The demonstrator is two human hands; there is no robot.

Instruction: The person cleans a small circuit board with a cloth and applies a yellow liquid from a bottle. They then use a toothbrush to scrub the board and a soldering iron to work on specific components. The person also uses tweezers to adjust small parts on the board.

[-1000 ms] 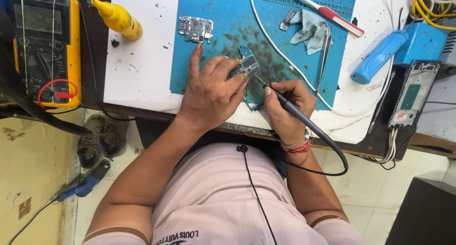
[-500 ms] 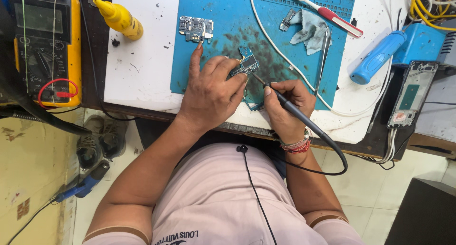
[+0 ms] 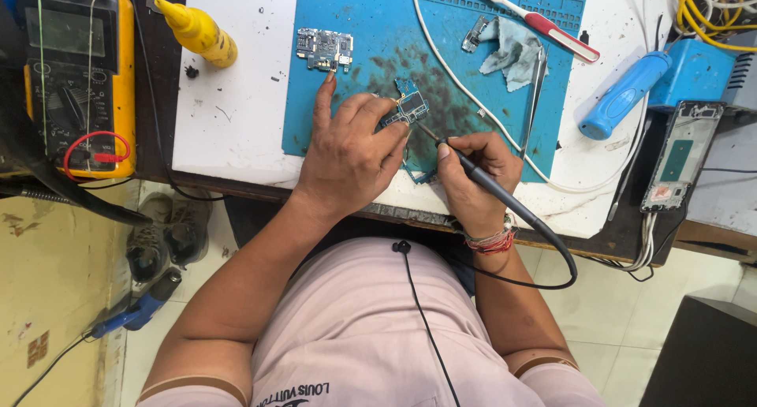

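On the blue mat, mid-bench, left hand pinches a small circuit board w/ fingertips. Right hand grips soldering iron pen-style, tip at board's near edge. Best keep board pinned flat, tip steady, cable slack.

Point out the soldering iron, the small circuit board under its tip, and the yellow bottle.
soldering iron (image 3: 481, 177): head view, on its black handle in the right hand.
small circuit board (image 3: 410, 107): head view, on its bare middle beside the left fingertips.
yellow bottle (image 3: 201, 35): head view, on its body.
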